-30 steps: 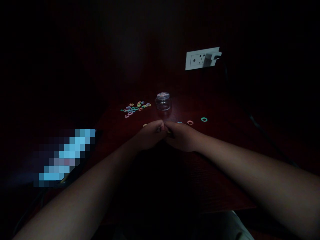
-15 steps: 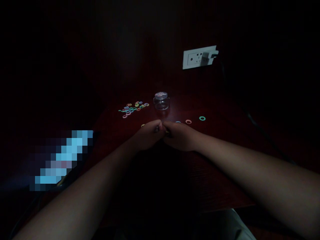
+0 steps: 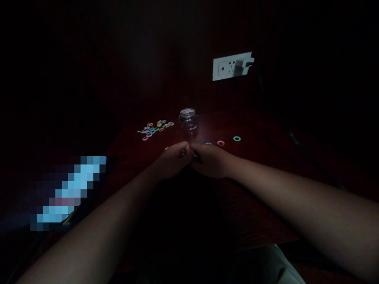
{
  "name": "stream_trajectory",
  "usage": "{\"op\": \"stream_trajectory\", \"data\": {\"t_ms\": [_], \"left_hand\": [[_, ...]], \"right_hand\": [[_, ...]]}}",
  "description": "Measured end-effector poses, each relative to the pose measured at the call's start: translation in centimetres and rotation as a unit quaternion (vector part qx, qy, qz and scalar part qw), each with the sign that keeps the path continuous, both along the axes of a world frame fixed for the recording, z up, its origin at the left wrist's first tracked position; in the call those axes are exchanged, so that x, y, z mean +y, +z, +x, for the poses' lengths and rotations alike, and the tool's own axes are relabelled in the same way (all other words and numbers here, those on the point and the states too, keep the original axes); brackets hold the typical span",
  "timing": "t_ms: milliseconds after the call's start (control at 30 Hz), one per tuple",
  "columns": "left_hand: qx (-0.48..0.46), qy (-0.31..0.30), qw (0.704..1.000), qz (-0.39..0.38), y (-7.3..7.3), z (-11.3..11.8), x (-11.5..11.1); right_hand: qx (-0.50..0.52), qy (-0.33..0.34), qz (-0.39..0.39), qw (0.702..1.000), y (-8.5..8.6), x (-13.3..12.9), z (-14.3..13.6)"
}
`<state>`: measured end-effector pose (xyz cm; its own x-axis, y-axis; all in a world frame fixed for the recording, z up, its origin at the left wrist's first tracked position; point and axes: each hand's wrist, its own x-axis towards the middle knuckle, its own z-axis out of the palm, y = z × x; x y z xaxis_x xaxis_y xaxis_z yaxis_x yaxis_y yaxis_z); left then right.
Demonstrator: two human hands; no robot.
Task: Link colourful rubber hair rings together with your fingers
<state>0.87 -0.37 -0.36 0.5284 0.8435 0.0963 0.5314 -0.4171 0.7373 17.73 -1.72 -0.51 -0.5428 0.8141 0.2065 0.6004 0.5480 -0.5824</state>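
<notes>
My left hand (image 3: 174, 159) and my right hand (image 3: 211, 159) meet at the fingertips over the table, both closed. A speck of yellow shows between the curled fingers, seemingly a hair tie (image 3: 196, 156), mostly hidden by them. Just past the hands lie a blue hair tie (image 3: 209, 144), partly covered, a pink hair tie (image 3: 220, 143) and a green hair tie (image 3: 237, 139). Another yellow hair tie (image 3: 166, 149) peeks out behind my left hand. Farther off stands a clear jar (image 3: 188, 122) with its lid on. To its left is a loose pile of colourful hair ties (image 3: 154, 129).
The dark red table (image 3: 251, 221) is dimly lit. A wall socket (image 3: 232, 67) with a plugged-in white adapter is at the back right. A cable (image 3: 308, 150) runs along the right. At left is a bright, pixelated screen (image 3: 71, 191).
The whole view has shifted slightly, so things sit a little farther left. The hands stay together in nearly the same pose.
</notes>
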Motion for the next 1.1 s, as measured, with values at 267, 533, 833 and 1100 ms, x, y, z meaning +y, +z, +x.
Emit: {"op": "stream_trajectory", "data": {"t_ms": [267,533,833,1100], "left_hand": [[0.010,0.000,1.000,0.008,-0.05,-0.07,0.11],[-0.009,-0.004,1.000,-0.010,-0.11,-0.04,0.04],[0.002,0.002,1.000,-0.004,-0.19,-0.09,0.17],[-0.003,0.000,1.000,-0.011,0.08,0.05,0.01]], "right_hand": [[-0.003,0.003,-0.011,1.000,0.16,-0.06,-0.10],[-0.004,0.005,0.005,1.000,0.19,-0.14,-0.05],[-0.006,0.001,-0.009,1.000,0.27,-0.10,-0.09],[-0.005,0.000,-0.012,1.000,0.23,-0.11,-0.11]]}}
